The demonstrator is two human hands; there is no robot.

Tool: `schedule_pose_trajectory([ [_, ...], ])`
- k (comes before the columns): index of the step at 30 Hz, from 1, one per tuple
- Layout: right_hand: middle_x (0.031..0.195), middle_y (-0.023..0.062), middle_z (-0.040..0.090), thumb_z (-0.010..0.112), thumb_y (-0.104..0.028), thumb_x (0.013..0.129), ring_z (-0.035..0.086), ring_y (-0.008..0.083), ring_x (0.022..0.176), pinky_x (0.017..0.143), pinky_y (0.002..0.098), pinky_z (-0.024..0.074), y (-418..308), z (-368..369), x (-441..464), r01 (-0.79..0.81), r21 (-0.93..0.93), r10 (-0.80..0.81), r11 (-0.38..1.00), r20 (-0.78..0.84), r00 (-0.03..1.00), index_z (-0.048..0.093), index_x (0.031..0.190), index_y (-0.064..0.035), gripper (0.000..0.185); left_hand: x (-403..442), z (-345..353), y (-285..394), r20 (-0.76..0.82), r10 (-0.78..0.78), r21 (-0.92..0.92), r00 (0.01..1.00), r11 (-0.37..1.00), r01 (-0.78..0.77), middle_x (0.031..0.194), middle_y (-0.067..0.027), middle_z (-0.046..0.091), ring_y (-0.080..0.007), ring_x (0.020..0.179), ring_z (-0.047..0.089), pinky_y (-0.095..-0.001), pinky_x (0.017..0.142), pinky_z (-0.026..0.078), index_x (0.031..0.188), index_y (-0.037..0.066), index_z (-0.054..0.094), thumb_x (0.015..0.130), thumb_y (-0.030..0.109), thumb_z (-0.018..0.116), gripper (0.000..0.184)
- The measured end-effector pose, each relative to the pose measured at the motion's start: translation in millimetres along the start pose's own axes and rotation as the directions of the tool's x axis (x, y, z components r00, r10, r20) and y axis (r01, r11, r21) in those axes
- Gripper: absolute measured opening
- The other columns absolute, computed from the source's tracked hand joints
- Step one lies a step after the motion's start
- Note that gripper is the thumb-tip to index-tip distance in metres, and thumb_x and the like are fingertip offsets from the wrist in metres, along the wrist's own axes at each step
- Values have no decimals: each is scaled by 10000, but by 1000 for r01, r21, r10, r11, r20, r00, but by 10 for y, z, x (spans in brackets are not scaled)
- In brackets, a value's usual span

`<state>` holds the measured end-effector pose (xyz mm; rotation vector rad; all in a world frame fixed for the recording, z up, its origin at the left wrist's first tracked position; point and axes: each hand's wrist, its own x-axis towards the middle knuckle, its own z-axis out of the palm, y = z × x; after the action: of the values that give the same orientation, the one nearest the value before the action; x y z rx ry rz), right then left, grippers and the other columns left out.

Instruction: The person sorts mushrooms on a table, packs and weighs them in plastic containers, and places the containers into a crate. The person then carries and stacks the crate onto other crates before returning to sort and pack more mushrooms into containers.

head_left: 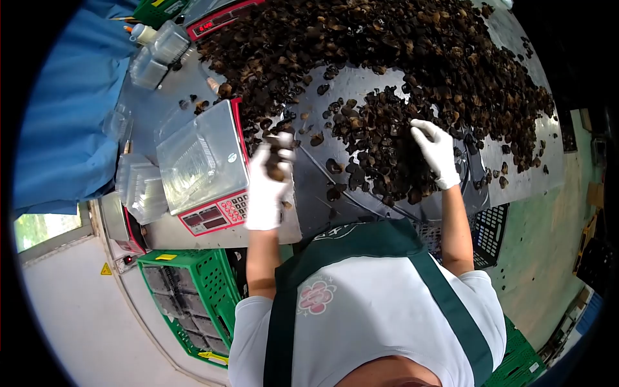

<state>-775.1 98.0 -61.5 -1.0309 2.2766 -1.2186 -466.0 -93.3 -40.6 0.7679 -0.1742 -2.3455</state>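
My left hand (269, 187), in a white glove, is closed around several dark wood ear mushrooms (276, 166) beside the right edge of a weighing scale (203, 155). Its fingers are slightly blurred. My right hand (436, 151), also gloved in white, is over the right side of a small heap of wood ear mushrooms (380, 138). Its fingers stretch out to the left, a little apart, with nothing seen in them. On the scale's plate lies a clear plastic container (193, 161).
A large mound of wood ears (400, 32) covers the back and right of the metal table (145, 97). Clear plastic boxes (151, 64) stand at left, near a second scale (219, 19). Below the table, a green crate (216, 284) holds packed boxes; a black crate (490, 235) sits at right.
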Motion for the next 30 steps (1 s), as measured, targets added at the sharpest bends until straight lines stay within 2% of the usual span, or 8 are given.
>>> schedule_pose_trajectory([
  [3, 938, 94, 691, 644, -209, 850, 655, 182, 840, 785, 276, 500, 162, -114, 30, -50, -15, 50, 999, -12, 999, 681, 1037, -70, 236, -192, -83, 763, 64, 528, 374, 847, 774, -511, 1143, -111, 606, -184, 833, 606, -276, 619, 561, 1201, 45, 544, 915, 254, 557, 354],
  [6, 905, 103, 688, 647, -216, 846, 657, 180, 811, 756, 274, 502, 159, -93, 89, -29, -28, 29, 999, -20, 999, 681, 1034, -66, 243, -396, 11, 1234, 7, 867, 706, 499, 349, -616, 997, -31, 652, -122, 748, 601, -205, 594, 475, 1123, 63, 627, 876, 201, 644, 283],
  [10, 900, 116, 673, 654, -271, 817, 639, 237, 808, 743, 330, 502, 134, 93, 293, 58, -176, -58, 983, 6, 998, 682, 1014, -89, 270, -267, -551, 1671, 516, 752, 845, 410, -524, -104, 1149, -103, 615, -225, 1045, 577, -346, 918, 441, 1042, 8, 658, 824, 164, 704, 272],
  [13, 910, 80, 653, 689, -348, 769, 590, 257, 896, 782, 349, 494, 16, 286, 417, 162, -374, -159, 913, 40, 987, 673, 1010, -112, 337, -179, -496, 1476, 670, 647, 669, 364, -739, 83, 1232, -182, 547, -324, 1136, 518, -409, 964, 401, 1063, 39, 649, 750, 225, 751, 378],
  [17, 1072, 54, 594, 733, -196, 706, 555, 281, 930, 773, 363, 490, 220, 692, 460, 360, -589, -349, 724, 137, 927, 641, 972, -89, 302, 30, -36, 787, 735, 601, 664, 315, -733, -150, 1203, -165, 571, -319, 1157, 512, -415, 987, 404, 1038, 58, 651, 744, 187, 736, 333],
  [20, 912, 63, 583, 692, -65, 676, 549, 276, 872, 716, 381, 477, 105, 744, 274, 487, -436, -464, 757, 165, 870, 575, 832, -78, 196, 372, 166, 29, 730, 433, 673, 529, -593, -442, 1183, -160, 591, -318, 1180, 505, -410, 1006, 397, 1044, 68, 659, 748, 185, 719, 324],
  [25, 833, 38, 612, 696, -120, 735, 582, 241, 777, 656, 338, 495, 29, 431, -180, 409, -310, -372, 858, 173, 912, 583, 855, -117, 165, 865, 241, -1013, 625, -86, 590, 776, -599, -542, 1384, -159, 409, -336, 1251, 413, -439, 1030, 353, 1330, 120, 449, 760, 253, 675, 627],
  [30, 1017, 76, 673, 724, -179, 768, 632, 228, 863, 768, 311, 506, 262, -21, -363, 160, -265, -199, 951, -130, 971, 586, 834, -59, 194, 1264, 254, -1380, 588, -135, 447, 798, -767, -459, 1245, -86, 507, -262, 1102, 493, -414, 916, 359, 1275, 171, 489, 772, 259, 636, 532],
])
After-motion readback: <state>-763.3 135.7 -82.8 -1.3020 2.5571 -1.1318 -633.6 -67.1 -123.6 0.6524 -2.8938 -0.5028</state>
